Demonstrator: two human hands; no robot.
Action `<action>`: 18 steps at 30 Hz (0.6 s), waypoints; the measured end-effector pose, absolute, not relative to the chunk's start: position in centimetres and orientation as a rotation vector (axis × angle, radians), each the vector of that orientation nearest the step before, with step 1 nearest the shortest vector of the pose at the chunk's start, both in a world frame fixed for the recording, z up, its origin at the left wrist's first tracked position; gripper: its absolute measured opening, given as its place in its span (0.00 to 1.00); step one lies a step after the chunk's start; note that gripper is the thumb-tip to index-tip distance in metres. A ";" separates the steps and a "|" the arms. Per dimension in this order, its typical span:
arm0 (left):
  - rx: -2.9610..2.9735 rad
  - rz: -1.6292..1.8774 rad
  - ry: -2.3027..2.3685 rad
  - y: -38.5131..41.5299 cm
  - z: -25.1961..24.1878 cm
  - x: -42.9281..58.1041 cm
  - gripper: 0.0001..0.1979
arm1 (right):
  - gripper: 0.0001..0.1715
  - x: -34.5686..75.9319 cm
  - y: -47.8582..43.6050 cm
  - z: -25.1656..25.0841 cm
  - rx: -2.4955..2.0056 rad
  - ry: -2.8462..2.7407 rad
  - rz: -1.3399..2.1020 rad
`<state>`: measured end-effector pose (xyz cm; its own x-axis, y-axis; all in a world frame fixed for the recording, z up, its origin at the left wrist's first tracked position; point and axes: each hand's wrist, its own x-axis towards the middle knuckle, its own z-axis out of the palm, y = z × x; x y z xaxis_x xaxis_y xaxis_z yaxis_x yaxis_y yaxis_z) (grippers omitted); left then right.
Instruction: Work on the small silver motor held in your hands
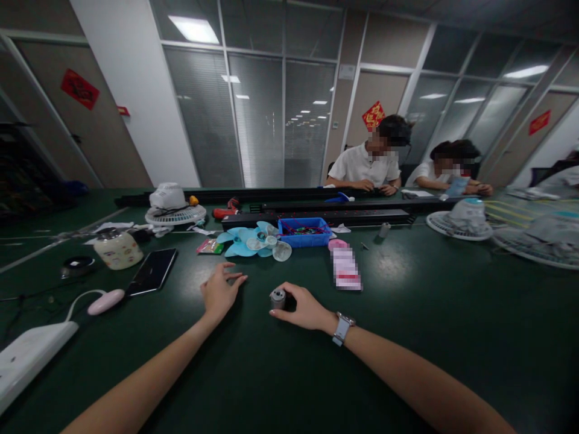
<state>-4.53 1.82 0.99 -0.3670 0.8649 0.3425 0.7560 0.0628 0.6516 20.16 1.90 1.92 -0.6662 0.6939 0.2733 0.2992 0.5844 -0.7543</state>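
My right hand (301,306), with a watch on its wrist, has its thumb and fingers round a small silver cylindrical motor (277,300) standing on the dark green table (253,374). To the left, my left hand (222,290) hovers near the tabletop with its fingers apart and nothing in them. Beyond both hands lie light blue fan blades (246,242) and a blue bin (305,234) of wires and small parts. Another small metal cylinder (385,230) stands farther back on the right.
A phone (152,271), a patterned jar (117,248) and a white power strip (34,358) lie left. A pink-and-white item (346,268) is right of centre. Fan housings (175,211) and long black bars (316,217) line the back. Two people (368,166) sit across.
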 end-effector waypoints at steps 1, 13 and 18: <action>1.690 1.179 2.184 1.8 1.0 -4.5 0.19 | 0.22 20.2 1.9 1.9 -0.786 -2.257 0.926; 1.671 1.172 2.231 1.4 0.5 -4.3 0.16 | 0.22 20.1 1.9 1.8 -0.783 -2.252 0.935; 1.693 1.346 2.089 1.4 1.4 -3.8 0.13 | 0.21 20.1 1.9 1.8 -0.777 -2.258 0.919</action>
<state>-3.85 1.43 1.40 -0.3599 0.8389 0.4083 0.7188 -0.0297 0.6946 20.12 1.93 1.80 -0.6655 0.6896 0.2855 0.2940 0.5939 -0.7489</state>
